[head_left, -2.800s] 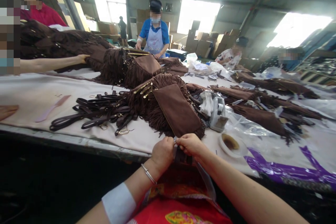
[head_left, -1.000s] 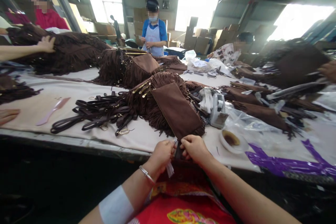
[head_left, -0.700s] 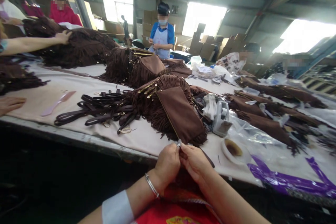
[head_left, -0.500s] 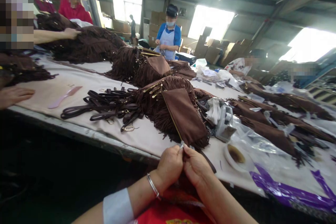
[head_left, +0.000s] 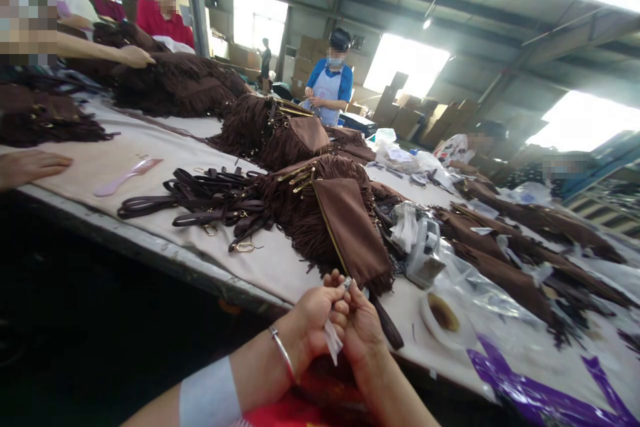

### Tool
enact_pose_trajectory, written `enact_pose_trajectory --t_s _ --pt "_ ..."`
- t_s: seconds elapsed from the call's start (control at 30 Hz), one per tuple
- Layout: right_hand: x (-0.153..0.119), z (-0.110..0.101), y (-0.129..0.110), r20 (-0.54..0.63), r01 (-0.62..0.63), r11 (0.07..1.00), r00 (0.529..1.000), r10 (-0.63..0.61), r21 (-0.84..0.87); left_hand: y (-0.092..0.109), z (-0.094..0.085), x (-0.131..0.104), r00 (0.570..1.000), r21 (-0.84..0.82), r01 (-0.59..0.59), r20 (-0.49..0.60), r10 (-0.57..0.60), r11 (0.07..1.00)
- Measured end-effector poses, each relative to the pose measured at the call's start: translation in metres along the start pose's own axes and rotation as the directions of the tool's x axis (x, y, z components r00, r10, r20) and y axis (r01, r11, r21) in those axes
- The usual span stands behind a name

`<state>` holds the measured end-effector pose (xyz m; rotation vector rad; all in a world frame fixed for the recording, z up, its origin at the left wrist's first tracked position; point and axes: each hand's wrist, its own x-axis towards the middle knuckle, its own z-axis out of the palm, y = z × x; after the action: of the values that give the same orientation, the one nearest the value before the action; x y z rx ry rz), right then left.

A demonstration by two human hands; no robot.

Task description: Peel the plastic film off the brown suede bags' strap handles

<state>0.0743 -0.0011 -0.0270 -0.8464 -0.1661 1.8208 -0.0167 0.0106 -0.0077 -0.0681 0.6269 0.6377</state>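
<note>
My left hand (head_left: 315,317) and my right hand (head_left: 364,327) meet at the table's front edge, fingers closed in a pinch. A thin white strip (head_left: 333,341), paper or tissue, hangs from between my left fingers. Both sets of fingertips press on a small pale, shiny piece whose kind I cannot make out. Just beyond them lies a brown fringed pouch (head_left: 356,227) with a gold zipper along its left edge, atop a pile of similar ones. Whether my fingers touch its lower end is hidden. A dark strap (head_left: 387,323) lies beside my right hand.
Dark looped straps (head_left: 215,197) and a pink comb (head_left: 130,177) lie leftward. On the right are a clear box (head_left: 426,257), a tape roll (head_left: 425,310), plastic bags and purple plastic (head_left: 530,380). A co-worker's hand (head_left: 35,167) rests at far left.
My hands have shifted slightly down, and the white strip now shows hanging below my left fingers. The view has tilted a little. The co-worker's arm at upper left has moved slightly.
</note>
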Motion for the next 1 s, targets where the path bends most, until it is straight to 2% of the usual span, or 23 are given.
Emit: enact_pose_trajectory --t_s 0.1,0.23,0.4,0.53,0.6,0.67,0.7,0.77,0.8,0.87,0.93,1.0 --pt "0.005 -0.001 0.001 0.047 -0.009 1.0 0.999 0.009 0.001 0.004 0.0 -0.002 0.999 -0.055 0.051 0.011 -0.05 0.997" --pt "0.012 -0.006 0.003 0.06 0.04 0.999 0.997 -0.04 -0.001 0.005 -0.002 -0.003 0.996 -0.07 0.081 0.035 -0.079 0.994" --pt "0.011 -0.013 -0.001 0.183 0.016 1.0 0.983 -0.014 -0.007 0.006 -0.008 0.001 0.991 -0.057 0.091 0.102 -0.085 0.994" --pt "-0.011 -0.014 -0.008 0.289 -0.079 0.996 0.953 0.089 -0.044 0.005 -0.011 -0.003 0.985 0.082 0.104 0.126 -0.114 0.991" --pt "-0.028 -0.017 -0.01 0.291 -0.08 0.995 0.952 0.094 -0.061 0.003 -0.014 -0.009 0.993 0.254 -0.009 0.114 -0.02 0.967" --pt "-0.045 -0.023 -0.011 0.231 -0.012 0.996 0.972 0.032 -0.09 -0.001 -0.021 -0.017 0.989 0.532 -0.145 0.072 0.126 0.834" --pt "-0.052 -0.028 -0.012 0.189 0.022 0.991 0.982 0.002 -0.128 -0.003 -0.026 -0.021 0.98 0.672 -0.173 0.047 0.192 0.72" --pt "-0.065 -0.042 -0.015 0.098 0.07 0.963 0.994 -0.046 -0.262 -0.009 -0.039 -0.029 0.955 0.862 -0.152 0.003 0.295 0.483" --pt "-0.07 -0.05 -0.016 0.052 0.087 0.931 0.996 -0.074 -0.356 -0.012 -0.045 -0.032 0.944 0.912 -0.128 -0.008 0.33 0.391" --pt "-0.074 -0.066 -0.019 -0.032 0.111 0.823 0.987 -0.154 -0.557 -0.017 -0.057 -0.036 0.926 0.96 -0.102 -0.005 0.378 0.262" --pt "-0.074 -0.081 -0.022 -0.085 0.129 0.687 0.959 -0.269 -0.715 -0.021 -0.065 -0.039 0.918 0.986 -0.073 0.009 0.396 0.147" --pt "-0.073 -0.09 -0.025 -0.079 0.163 0.542 0.915 -0.395 -0.825 -0.018 -0.066 -0.044 0.909 0.998 -0.041 0.057 0.413 -0.049"
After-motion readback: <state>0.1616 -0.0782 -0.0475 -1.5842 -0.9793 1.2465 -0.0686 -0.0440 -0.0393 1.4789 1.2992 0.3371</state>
